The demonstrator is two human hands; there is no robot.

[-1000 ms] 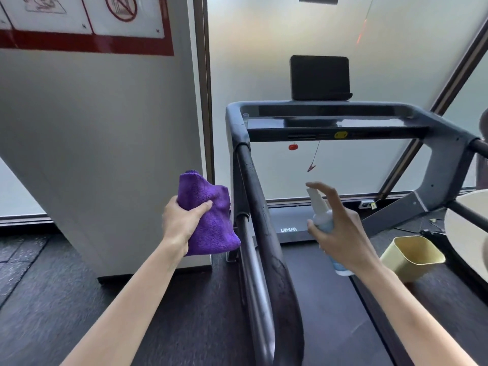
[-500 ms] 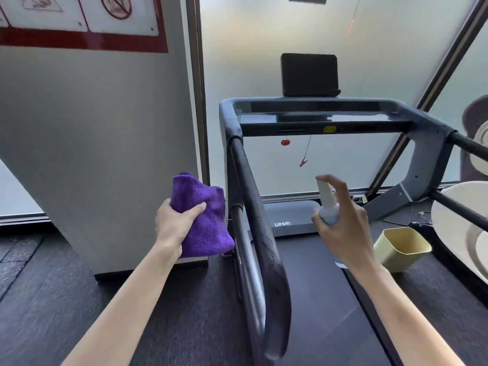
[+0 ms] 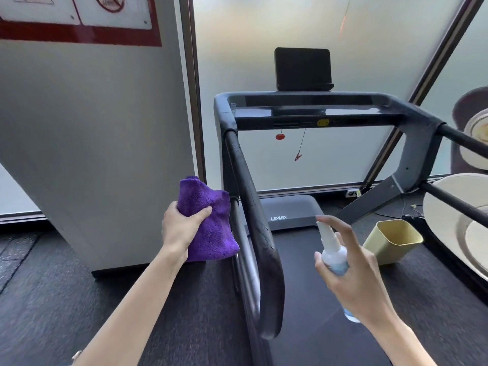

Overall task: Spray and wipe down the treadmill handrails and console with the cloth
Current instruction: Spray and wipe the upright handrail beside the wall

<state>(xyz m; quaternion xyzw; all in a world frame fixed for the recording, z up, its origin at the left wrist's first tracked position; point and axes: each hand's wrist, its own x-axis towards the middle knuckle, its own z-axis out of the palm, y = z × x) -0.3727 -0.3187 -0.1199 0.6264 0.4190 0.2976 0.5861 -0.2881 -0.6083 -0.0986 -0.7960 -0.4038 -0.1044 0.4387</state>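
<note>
Lowered slightly since the earlier frame, the bottle (image 3: pixel 333 253) is aimed at the left rail (image 3: pixel 253 220).

The bottle is gripped by the right hand (image 3: pixel 353 276), a finger arched over its nozzle; the cloth (image 3: pixel 208 220) is bunched in the left hand (image 3: pixel 181 228), just left of the rail. Mist could be carried past the narrow rail onto the belt (image 3: pixel 303 260), or the console (image 3: pixel 317 112) left unwiped.

The left handrail (image 3: pixel 250 207) stands between both hands; open air above it, seemingly unobstructed up to the console (image 3: pixel 311 112).
</note>
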